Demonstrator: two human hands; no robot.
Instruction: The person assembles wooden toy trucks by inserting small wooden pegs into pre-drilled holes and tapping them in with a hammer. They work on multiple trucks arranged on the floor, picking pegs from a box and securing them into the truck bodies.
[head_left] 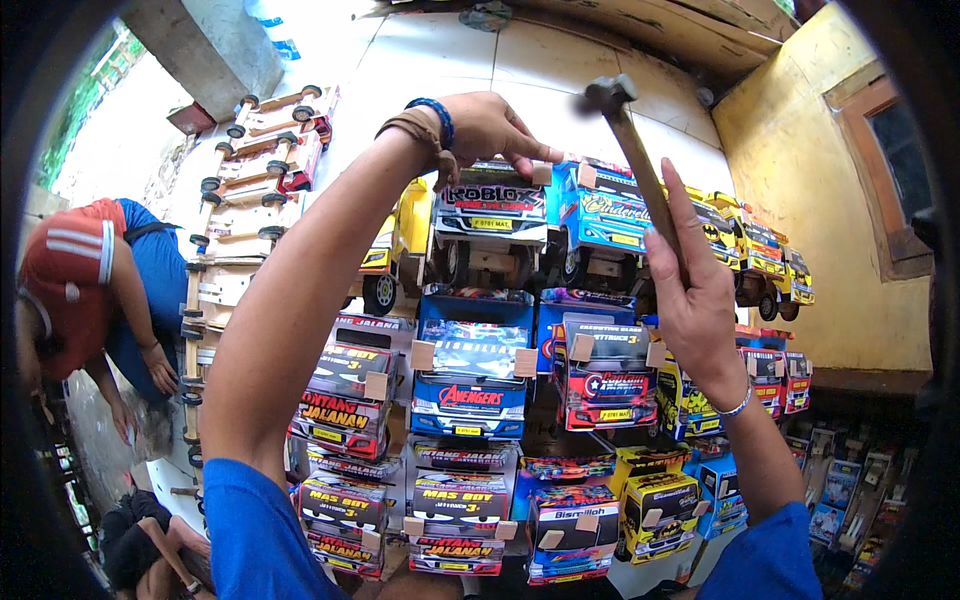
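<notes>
My left hand, with a blue bead bracelet and a brown band at the wrist, reaches over a dark grey toy truck in the back row. Its thumb and forefinger close around a small wooden block at the cab's upper corner. A hammer is gripped by its wooden handle in my right hand. The metal head is raised above the trucks, slightly blurred. Just beside the grey truck stands a light blue toy truck, with another wooden block on its cab.
More colourful toy trucks stand in rows nearer me, many with wooden blocks at their cabs. Wooden truck undersides with black wheels line the left. A person in a red shirt crouches beyond them. A yellow wall rises at the right.
</notes>
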